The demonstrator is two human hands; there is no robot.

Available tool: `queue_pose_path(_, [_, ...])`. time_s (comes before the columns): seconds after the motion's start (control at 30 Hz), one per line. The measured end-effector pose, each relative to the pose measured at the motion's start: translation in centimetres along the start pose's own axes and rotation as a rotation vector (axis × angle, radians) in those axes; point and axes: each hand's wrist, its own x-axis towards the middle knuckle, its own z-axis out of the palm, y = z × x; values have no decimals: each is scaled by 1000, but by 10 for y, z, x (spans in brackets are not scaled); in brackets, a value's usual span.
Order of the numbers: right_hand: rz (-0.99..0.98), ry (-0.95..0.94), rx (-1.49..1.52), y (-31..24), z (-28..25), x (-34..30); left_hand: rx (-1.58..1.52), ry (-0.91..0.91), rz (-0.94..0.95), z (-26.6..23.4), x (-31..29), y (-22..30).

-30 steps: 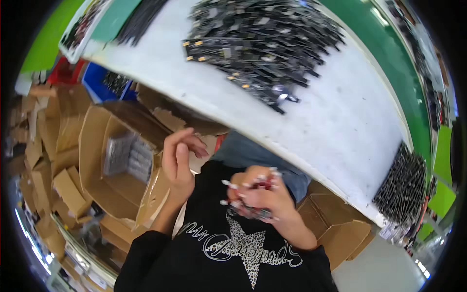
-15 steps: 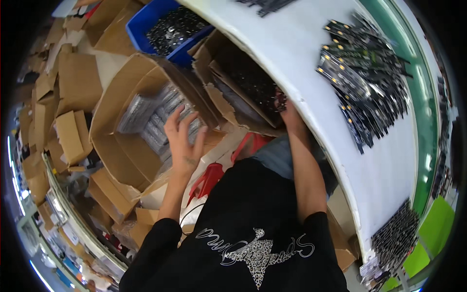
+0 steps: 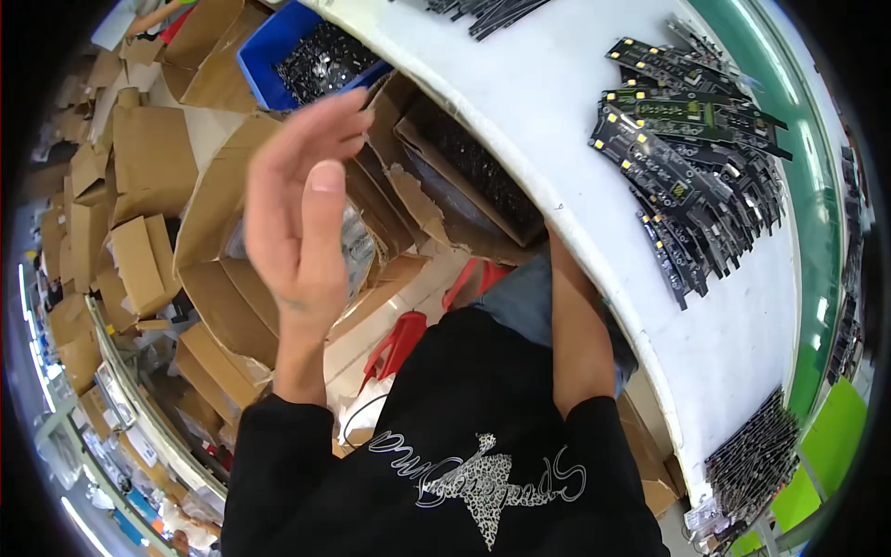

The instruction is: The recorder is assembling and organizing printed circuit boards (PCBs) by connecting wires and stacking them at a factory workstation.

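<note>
My left hand [image 3: 302, 200] is raised over the open cardboard box on the left. Its fingers bend toward the right with the thumb held apart, and no item shows in it. Clear plastic-wrapped packs [image 3: 357, 246] lie in that box, partly covered by the hand. My right forearm [image 3: 582, 325] reaches down beside the table edge; the hand itself is hidden beneath the edge, so its fingers cannot be seen. Close to it stands a narrow cardboard box [image 3: 418, 200] with many small dark parts [image 3: 478, 167] inside.
On the white tabletop [image 3: 575, 121] at right lies a pile of black circuit boards [image 3: 687, 172]. Another dark stack [image 3: 754, 450] sits at its near end. A blue bin [image 3: 264, 70] of small parts stands beyond the boxes. A red stool [image 3: 394, 348] is below; cartons crowd the left.
My left hand has risen from over the plastic packs and moved left and closer to the camera. The right hand has slipped out of sight under the table edge.
</note>
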Motion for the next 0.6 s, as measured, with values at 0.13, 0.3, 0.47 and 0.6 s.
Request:
queue_pose_path(0.13, [-45, 50, -58, 1, -41, 0, 88, -223, 197, 34, 43, 66])
queue_pose_path(0.3, [-20, -28, -149, 18, -101, -41, 379, -243, 179, 46, 38, 116])
queue_pose_path(0.47, [-3, -181, -193, 25, -199, -84, 648, -277, 213, 39, 58, 132])
queue_pose_path(0.6, [-30, -331, -231, 40, -141, -31, 864, -264, 229, 4, 61, 167])
